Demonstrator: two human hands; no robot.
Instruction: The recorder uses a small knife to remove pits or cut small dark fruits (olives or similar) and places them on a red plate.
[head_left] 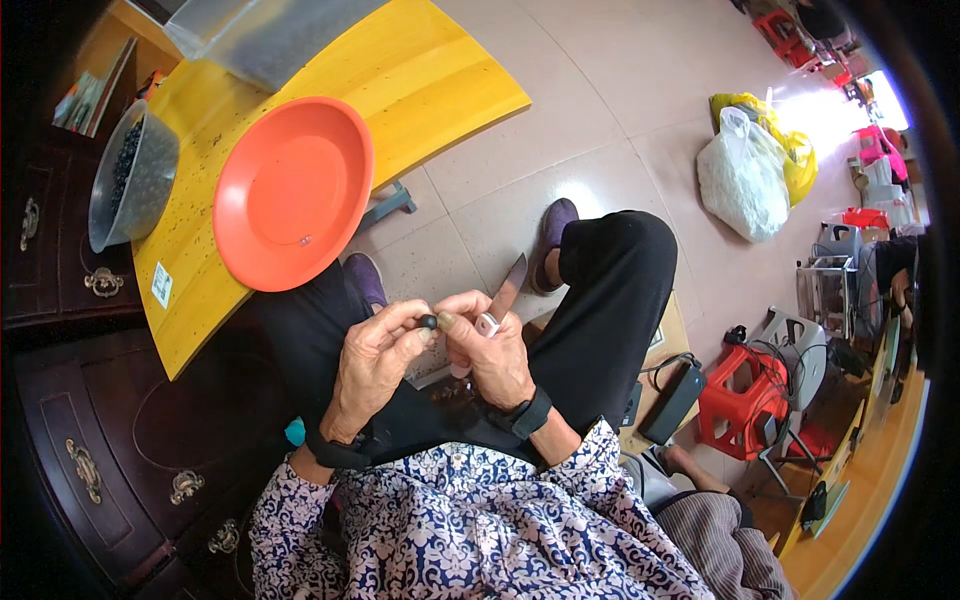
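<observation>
Above my lap, my left hand (377, 360) pinches a small round black ball (428, 321) between thumb and fingertips. My right hand (492, 350) is closed around a knife (508, 288); its blade points up and away from me, and part of the pale handle shows between the fingers. The right thumb and forefinger meet close beside the ball, perhaps touching it. To the left, a shallow orange basin (290, 190) rests on a yellow table, with one tiny clear bit near its lower rim. Farther left stands a translucent bowl (150, 185) holding many dark round pieces.
Dark specks lie scattered over the yellow tabletop (440, 90). A clear plastic bin (262, 45) stands at its far end. Dark wooden drawers (75, 400) flank my left side. Filled bags (742, 175), a red stool (742, 398) and a seated person (715, 540) are on the right.
</observation>
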